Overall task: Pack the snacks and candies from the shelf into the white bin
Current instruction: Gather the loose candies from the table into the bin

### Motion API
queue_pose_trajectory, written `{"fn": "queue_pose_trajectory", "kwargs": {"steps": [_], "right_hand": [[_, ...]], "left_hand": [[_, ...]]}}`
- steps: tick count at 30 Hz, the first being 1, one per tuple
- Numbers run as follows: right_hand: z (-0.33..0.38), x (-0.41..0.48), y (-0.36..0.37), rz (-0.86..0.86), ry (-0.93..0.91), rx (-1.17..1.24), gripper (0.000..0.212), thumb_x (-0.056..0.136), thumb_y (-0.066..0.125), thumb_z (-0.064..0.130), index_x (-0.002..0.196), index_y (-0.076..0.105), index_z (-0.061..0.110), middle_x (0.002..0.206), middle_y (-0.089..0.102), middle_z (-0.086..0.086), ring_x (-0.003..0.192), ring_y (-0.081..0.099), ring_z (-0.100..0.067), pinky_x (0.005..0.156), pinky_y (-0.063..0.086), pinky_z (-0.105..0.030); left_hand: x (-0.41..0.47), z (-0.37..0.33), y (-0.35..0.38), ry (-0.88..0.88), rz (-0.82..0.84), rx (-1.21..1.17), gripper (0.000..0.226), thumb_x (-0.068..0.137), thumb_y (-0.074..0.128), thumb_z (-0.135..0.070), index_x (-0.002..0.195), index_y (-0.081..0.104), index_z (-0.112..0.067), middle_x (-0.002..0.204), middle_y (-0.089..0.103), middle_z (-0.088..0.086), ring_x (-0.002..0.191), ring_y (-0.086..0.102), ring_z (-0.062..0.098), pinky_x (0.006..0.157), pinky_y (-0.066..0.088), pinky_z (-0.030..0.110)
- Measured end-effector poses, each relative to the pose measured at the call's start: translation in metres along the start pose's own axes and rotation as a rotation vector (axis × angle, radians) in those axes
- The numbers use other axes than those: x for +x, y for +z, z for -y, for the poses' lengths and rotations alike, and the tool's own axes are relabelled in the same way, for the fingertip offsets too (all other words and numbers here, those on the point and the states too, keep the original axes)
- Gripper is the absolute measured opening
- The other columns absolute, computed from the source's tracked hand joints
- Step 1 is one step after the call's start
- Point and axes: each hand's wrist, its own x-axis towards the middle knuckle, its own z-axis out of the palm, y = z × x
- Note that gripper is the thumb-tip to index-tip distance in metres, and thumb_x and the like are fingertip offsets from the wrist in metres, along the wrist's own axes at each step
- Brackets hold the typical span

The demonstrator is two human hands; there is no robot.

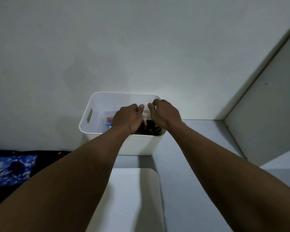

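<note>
The white bin (97,104) stands on a grey surface against the wall, with a handle slot in its left side. Over its open top, my left hand (126,118) and my right hand (165,114) both pinch the upper edge of a clear plastic bag (145,112) that holds dark candies. The bag hangs down inside the bin between my hands. A red and blue snack packet (108,123) lies at the bottom of the bin, partly hidden by my left hand.
A white flat lid or board (134,198) lies on the grey surface in front of the bin. A white panel (266,114) rises at the right. Blue patterned fabric (10,166) lies at the lower left on a dark surface.
</note>
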Motion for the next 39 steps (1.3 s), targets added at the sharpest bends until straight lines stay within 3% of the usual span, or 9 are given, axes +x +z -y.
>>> {"fn": "queue_pose_trajectory", "kwargs": {"steps": [6, 10, 14, 16, 20, 25, 28, 33, 39], "right_hand": [[-0.008, -0.025, -0.016, 0.003, -0.029, 0.026, 0.039, 0.104, 0.032, 0.039, 0.116, 0.059, 0.014, 0.113, 0.060, -0.009, 0.105, 0.060, -0.031, 0.084, 0.045, -0.038], [-0.014, -0.057, -0.023, 0.037, -0.070, 0.073, 0.039, 0.103, 0.034, 0.035, 0.127, 0.056, 0.013, 0.123, 0.059, -0.014, 0.115, 0.056, -0.033, 0.090, 0.046, -0.040], [-0.014, -0.099, -0.015, 0.073, -0.101, 0.073, 0.042, 0.101, 0.038, 0.041, 0.127, 0.056, 0.014, 0.127, 0.058, -0.014, 0.120, 0.053, -0.034, 0.091, 0.046, -0.042], [-0.014, -0.123, -0.005, 0.102, -0.094, 0.055, 0.046, 0.102, 0.040, 0.041, 0.137, 0.052, 0.013, 0.137, 0.054, -0.016, 0.128, 0.049, -0.035, 0.098, 0.044, -0.043], [-0.012, -0.167, 0.025, 0.190, -0.038, 0.009, 0.057, 0.103, 0.041, 0.044, 0.150, 0.039, 0.013, 0.154, 0.037, -0.021, 0.142, 0.035, -0.036, 0.111, 0.034, -0.044], [-0.006, -0.216, 0.063, 0.281, 0.039, -0.018, 0.062, 0.102, 0.043, 0.047, 0.151, 0.034, 0.012, 0.154, 0.035, -0.020, 0.144, 0.030, -0.035, 0.113, 0.030, -0.044], [-0.004, -0.242, 0.090, 0.359, 0.109, -0.062, 0.073, 0.098, 0.047, 0.053, 0.154, 0.026, 0.011, 0.157, 0.030, -0.019, 0.147, 0.024, -0.034, 0.116, 0.025, -0.047], [-0.007, -0.274, 0.124, 0.453, 0.267, -0.177, 0.112, 0.082, 0.059, 0.071, 0.156, 0.010, 0.002, 0.160, 0.021, -0.020, 0.149, 0.016, -0.035, 0.118, 0.020, -0.054], [-0.005, -0.289, 0.137, 0.435, 0.417, -0.181, 0.101, 0.075, 0.061, 0.077, 0.140, 0.041, 0.001, 0.138, 0.043, -0.017, 0.129, 0.036, -0.037, 0.102, 0.037, -0.049]], "left_hand": [[-0.027, 0.008, -0.017, 0.087, -0.092, 0.014, 0.038, 0.105, 0.030, -0.037, 0.098, 0.061, -0.016, 0.091, 0.070, 0.010, 0.089, 0.063, 0.033, 0.075, 0.049, 0.039], [-0.069, 0.024, -0.033, 0.090, -0.118, -0.021, 0.032, 0.103, 0.037, -0.035, 0.116, 0.063, -0.020, 0.105, 0.071, 0.008, 0.100, 0.064, 0.031, 0.082, 0.052, 0.041], [-0.123, 0.039, -0.041, 0.041, -0.103, 0.011, 0.039, 0.101, 0.045, -0.037, 0.133, 0.058, -0.018, 0.128, 0.064, 0.011, 0.118, 0.056, 0.033, 0.096, 0.047, 0.042], [-0.146, 0.054, -0.041, 0.002, -0.058, 0.043, 0.043, 0.101, 0.046, -0.040, 0.137, 0.054, -0.018, 0.134, 0.060, 0.011, 0.124, 0.053, 0.032, 0.102, 0.043, 0.042], [-0.186, 0.091, -0.034, -0.046, 0.022, 0.059, 0.047, 0.099, 0.050, -0.043, 0.139, 0.052, -0.017, 0.138, 0.057, 0.012, 0.127, 0.049, 0.033, 0.106, 0.041, 0.043], [-0.224, 0.144, -0.012, -0.115, 0.135, 0.125, 0.069, 0.090, 0.044, -0.063, 0.140, 0.052, -0.016, 0.139, 0.057, 0.012, 0.129, 0.050, 0.034, 0.105, 0.043, 0.047], [-0.249, 0.170, 0.002, -0.190, 0.204, 0.156, 0.072, 0.090, 0.053, -0.060, 0.148, 0.044, -0.018, 0.146, 0.048, 0.015, 0.132, 0.043, 0.038, 0.106, 0.041, 0.049], [-0.273, 0.199, 0.017, -0.269, 0.323, 0.193, 0.080, 0.091, 0.057, -0.057, 0.156, 0.027, -0.021, 0.151, 0.035, 0.017, 0.132, 0.037, 0.041, 0.105, 0.039, 0.049], [-0.275, 0.208, 0.029, -0.338, 0.357, 0.157, 0.093, 0.084, 0.070, -0.051, 0.157, 0.021, -0.020, 0.146, 0.041, 0.017, 0.127, 0.041, 0.040, 0.104, 0.039, 0.045]]}}
